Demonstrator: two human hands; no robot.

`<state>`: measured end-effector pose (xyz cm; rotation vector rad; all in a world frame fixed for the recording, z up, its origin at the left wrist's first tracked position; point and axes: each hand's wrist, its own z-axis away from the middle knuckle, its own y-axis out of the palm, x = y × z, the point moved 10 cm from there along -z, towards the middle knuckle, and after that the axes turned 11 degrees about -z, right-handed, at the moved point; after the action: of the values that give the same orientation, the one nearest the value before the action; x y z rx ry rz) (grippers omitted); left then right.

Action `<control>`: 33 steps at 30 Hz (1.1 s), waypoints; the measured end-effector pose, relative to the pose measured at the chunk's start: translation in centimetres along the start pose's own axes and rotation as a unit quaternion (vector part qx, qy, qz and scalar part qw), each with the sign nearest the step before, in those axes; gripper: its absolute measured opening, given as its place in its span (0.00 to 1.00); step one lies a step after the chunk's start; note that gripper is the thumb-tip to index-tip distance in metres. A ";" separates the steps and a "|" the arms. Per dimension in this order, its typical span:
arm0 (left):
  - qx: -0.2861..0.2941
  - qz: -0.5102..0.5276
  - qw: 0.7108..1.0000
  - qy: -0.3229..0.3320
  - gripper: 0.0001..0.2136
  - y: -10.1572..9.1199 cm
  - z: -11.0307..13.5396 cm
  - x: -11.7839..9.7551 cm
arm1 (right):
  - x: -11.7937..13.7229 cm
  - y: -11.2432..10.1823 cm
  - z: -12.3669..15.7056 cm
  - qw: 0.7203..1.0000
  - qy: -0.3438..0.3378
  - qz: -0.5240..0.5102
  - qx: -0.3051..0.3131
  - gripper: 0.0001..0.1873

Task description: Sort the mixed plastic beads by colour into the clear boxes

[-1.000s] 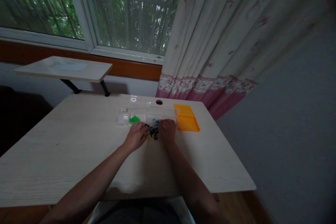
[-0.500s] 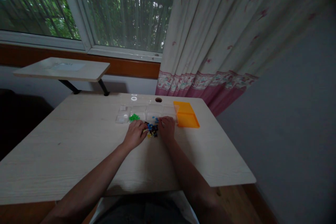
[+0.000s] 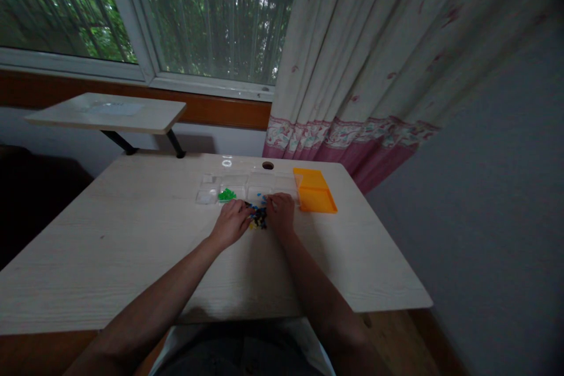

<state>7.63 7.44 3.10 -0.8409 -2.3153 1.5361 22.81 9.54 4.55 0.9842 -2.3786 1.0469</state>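
A small pile of black, blue and yellow plastic pieces (image 3: 259, 220) lies on the table between my hands. My left hand (image 3: 231, 224) rests at the pile's left edge, its fingers curled over some of the pieces. On the other side, my right hand (image 3: 281, 212) is closed in a pinch by the near edge of the clear boxes; whatever its fingertips hold is too small to make out. A few blue pieces (image 3: 259, 195) show in the clear box (image 3: 254, 180) beyond the pile. Bright green pieces (image 3: 227, 194) fill part of the clear box left of it.
More clear compartments (image 3: 206, 196) extend to the left. An open orange case (image 3: 318, 201) lies right of the boxes. A cable hole (image 3: 268, 165) pierces the table's back edge. A raised shelf (image 3: 110, 114) stands at the back left, and a curtain (image 3: 335, 70) hangs behind the table.
My left fingers have shifted slightly and curled further over the pile. My right hand has barely moved. The camera view has tilted a little.
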 end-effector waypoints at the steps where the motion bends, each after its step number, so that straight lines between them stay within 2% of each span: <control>1: 0.000 -0.004 1.000 0.000 0.10 0.0 0.0 0.0 | 0.1 0.0 0.0 1.000 0.000 -0.001 0.003 0.08; 15: 0.002 -0.032 0.998 -0.048 0.08 0.1 -0.1 0.8 | 0.2 0.3 -0.1 1.000 0.004 -0.016 0.015 0.11; 33: -0.004 -0.030 0.999 -0.033 0.07 0.1 -0.2 0.4 | 0.5 0.3 -0.1 1.000 -0.001 -0.019 0.020 0.11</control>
<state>7.40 7.86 3.02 -0.7248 -2.3717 1.5539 22.24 9.57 4.71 1.0425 -2.3394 1.0845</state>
